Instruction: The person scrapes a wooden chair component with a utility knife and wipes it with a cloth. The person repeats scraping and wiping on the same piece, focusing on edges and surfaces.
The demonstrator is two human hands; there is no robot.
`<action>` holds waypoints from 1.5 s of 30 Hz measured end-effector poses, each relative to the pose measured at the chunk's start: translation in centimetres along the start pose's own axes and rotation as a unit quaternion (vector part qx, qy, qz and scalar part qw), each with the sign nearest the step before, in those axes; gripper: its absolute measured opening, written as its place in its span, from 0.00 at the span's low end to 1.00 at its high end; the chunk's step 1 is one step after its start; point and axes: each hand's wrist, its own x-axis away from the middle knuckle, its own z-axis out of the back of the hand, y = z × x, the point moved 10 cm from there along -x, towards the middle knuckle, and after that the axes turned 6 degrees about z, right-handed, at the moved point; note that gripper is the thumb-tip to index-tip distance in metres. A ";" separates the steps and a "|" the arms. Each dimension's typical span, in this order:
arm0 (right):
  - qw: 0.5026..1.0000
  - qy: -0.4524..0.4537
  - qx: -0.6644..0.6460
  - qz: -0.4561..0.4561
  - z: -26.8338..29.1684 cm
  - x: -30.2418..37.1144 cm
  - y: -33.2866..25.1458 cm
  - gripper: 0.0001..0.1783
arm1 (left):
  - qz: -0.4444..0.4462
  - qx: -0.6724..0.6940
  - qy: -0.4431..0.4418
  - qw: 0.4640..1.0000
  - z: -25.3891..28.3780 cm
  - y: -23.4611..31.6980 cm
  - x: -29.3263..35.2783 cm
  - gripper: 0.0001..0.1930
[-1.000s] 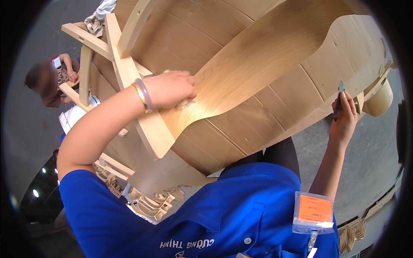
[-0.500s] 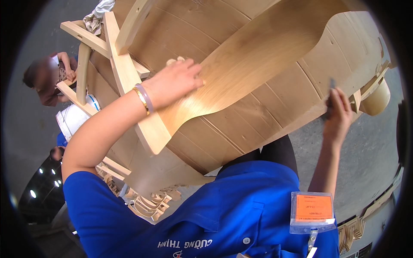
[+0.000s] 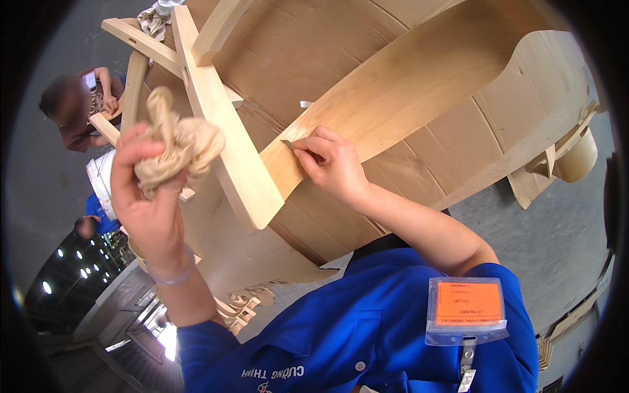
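Note:
A bunched beige cloth is gripped in my left hand, raised at the left, clear of the wood. Its fingers curl around the cloth. My right hand is closed in a pinch on a small, thin, dark greyish piece, whose tip meets the near end of the curved wooden panel. What kind of piece it is cannot be made out, since the fingers cover most of it. That end of the panel adjoins a pale wooden bar of a chair-like frame.
Brown cardboard covers the work surface under the panel. Crosswise frame pieces and a white cloth are at the upper left. Beyond stand a white bucket and a seated person. A rounded wooden part juts out at right.
My left hand has lifted off the panel and swung left with the cloth. My right hand has come in from the far right, bringing the thin piece to the panel's near end.

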 end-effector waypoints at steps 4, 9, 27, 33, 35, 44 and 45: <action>0.999 0.011 -0.032 -0.003 -0.4 0.8 -1.0 0.04 | 0.087 0.182 0.137 0.970 4.9 -5.6 5.6 0.19; 0.994 0.003 -0.093 -0.049 -1.2 1.1 -1.0 0.04 | 0.110 0.372 0.193 0.901 8.0 -9.6 8.4 0.26; 0.989 0.009 -0.130 -0.065 -1.3 0.6 -1.3 0.05 | 0.421 0.546 0.264 0.674 -6.2 -29.5 23.1 0.33; 0.994 0.015 -0.072 -0.083 -1.0 0.6 -1.0 0.04 | 0.357 0.179 0.069 0.914 -6.6 -28.7 21.6 0.32; 0.993 -0.003 -0.106 -0.050 -1.3 0.4 -1.9 0.03 | 0.377 0.407 0.146 0.819 -7.0 -30.0 22.6 0.32; 0.991 -0.004 -0.122 -0.059 -1.4 0.3 -2.2 0.03 | 0.368 0.277 0.117 0.880 -7.5 -30.2 22.4 0.33; 0.983 -0.003 -0.157 -0.099 -1.6 0.5 -1.5 0.03 | 0.383 0.319 0.137 0.856 -7.7 -30.1 22.5 0.33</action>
